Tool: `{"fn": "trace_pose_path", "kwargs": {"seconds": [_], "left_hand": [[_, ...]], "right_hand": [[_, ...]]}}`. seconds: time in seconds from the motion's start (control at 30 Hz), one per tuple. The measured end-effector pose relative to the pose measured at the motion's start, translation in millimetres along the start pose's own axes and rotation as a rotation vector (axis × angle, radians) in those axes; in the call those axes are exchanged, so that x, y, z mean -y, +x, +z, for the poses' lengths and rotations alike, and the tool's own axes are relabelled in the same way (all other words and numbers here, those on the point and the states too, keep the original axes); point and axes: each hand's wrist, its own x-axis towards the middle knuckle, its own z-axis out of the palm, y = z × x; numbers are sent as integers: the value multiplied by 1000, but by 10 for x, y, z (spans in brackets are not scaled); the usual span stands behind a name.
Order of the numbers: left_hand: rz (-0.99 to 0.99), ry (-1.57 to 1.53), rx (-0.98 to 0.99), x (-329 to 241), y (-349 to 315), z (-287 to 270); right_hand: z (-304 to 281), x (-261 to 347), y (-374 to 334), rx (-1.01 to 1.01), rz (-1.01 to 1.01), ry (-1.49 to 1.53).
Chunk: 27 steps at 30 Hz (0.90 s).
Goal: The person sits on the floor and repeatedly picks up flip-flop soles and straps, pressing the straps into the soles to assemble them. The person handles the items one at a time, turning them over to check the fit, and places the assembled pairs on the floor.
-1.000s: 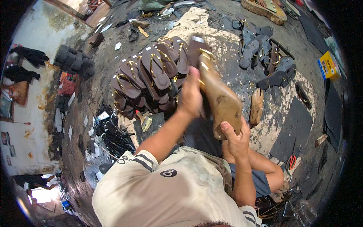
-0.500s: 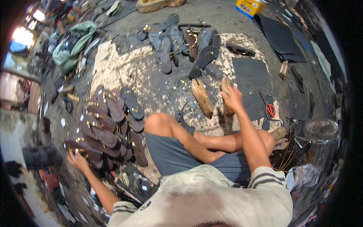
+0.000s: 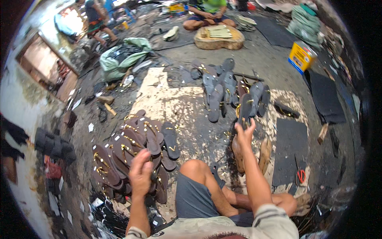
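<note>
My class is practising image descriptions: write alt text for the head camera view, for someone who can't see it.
A person sits on a littered floor, right hand at the near end of a black flip-flop, left hand by a pile of brown flip-flops. Two wooden shoe lasts lie nearby; a co-worker sits behind a wooden block.

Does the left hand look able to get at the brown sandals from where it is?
Most likely yes: the left hand looks empty and is right by the brown sandals, which lie uncovered, with nothing visible blocking the way.
</note>
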Motion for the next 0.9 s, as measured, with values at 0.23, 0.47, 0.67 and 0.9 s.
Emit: {"fn": "trace_pose_path", "kwargs": {"seconds": [0.23,0.47,0.67,0.9], "left_hand": [[193,-268,105,-677,344,1337],[297,-472,536,-909,-567,1164],[99,-571,516,-764,-1129,893],[5,-689,668,-935,-1018,886]], "right_hand": [[-452,1170,-2295,597,-417,-648],[-823,1505,-2335,651,195,37],[-817,1710,-2629,810,415,2],[-788,1758,-2878,644,117,-113]]}}
